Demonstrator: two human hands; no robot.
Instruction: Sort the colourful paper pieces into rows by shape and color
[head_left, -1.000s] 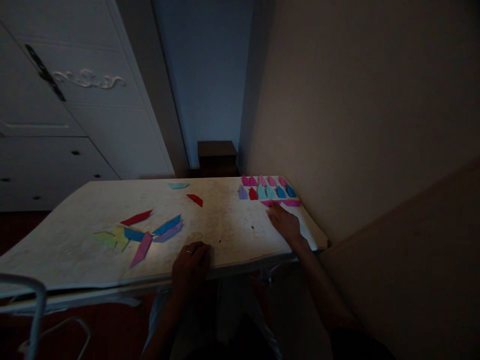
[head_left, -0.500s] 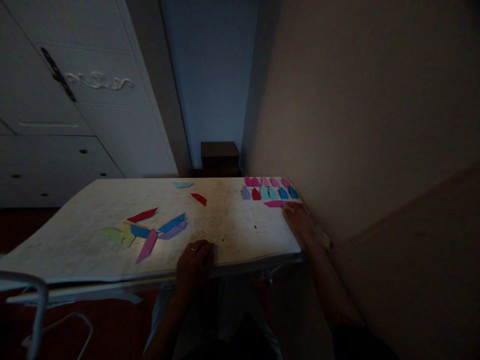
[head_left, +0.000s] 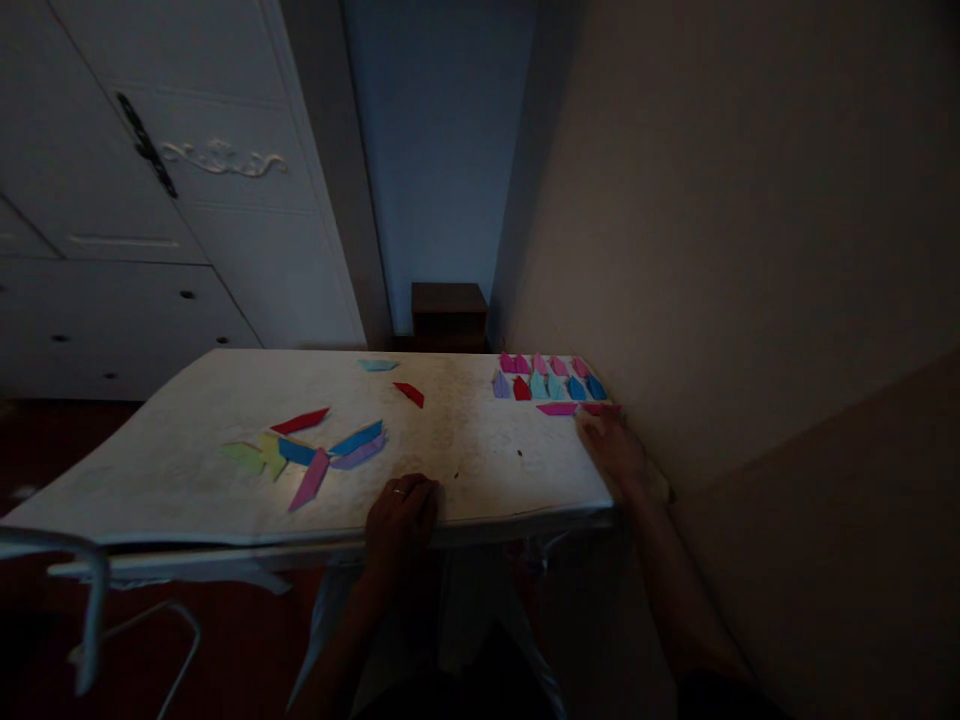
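From my remote station, I read the folded pieces (head_left: 309, 480) as matt paper with flat, creased faces. I log the table (head_left: 465, 435) as smooth and pale, with mottled staining and a faint sheen, and the cabinet (head_left: 247, 255) as smooth-faced with a raised, moulded ornament (head_left: 225, 158). I register the ring (head_left: 400, 491) as shiny, metal-like, the wall (head_left: 712, 200) as matt, and the low box (head_left: 450, 296) as wood-like.
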